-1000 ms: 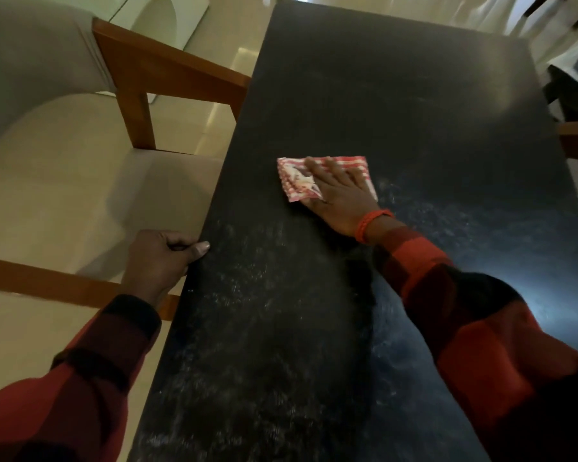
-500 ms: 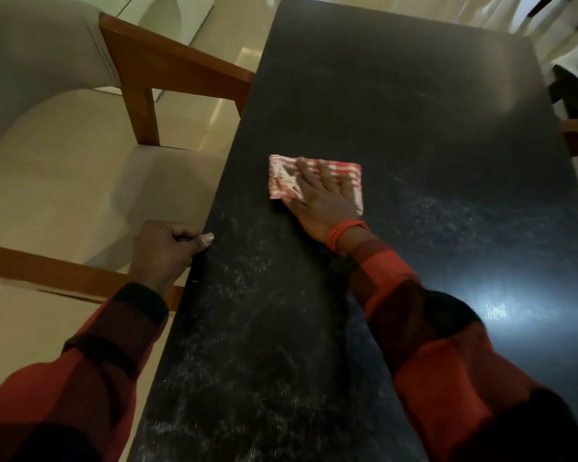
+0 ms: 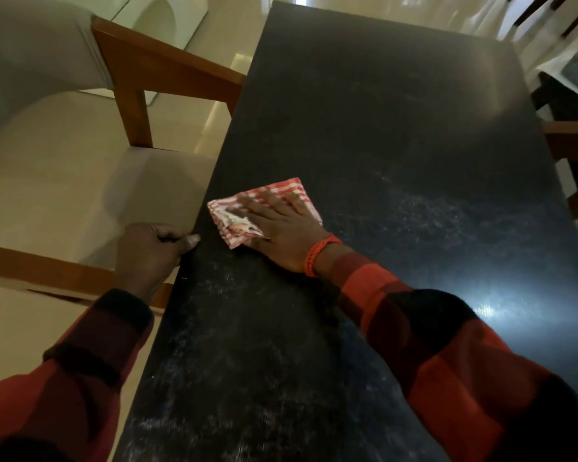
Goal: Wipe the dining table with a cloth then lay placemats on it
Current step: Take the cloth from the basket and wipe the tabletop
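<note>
Our right hand [image 3: 282, 225] presses flat, fingers straight, on the red-striped cloth [image 3: 264, 208], which has slid nearer the dark bench's [image 3: 381, 111] left edge than a second ago. Our left hand [image 3: 147, 253] still curls round that edge.

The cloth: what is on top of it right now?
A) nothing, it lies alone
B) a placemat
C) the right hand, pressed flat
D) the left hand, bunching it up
C: the right hand lies with straight fingers on the red-and-white cloth, while the left hand grips the edge of the table.
</note>
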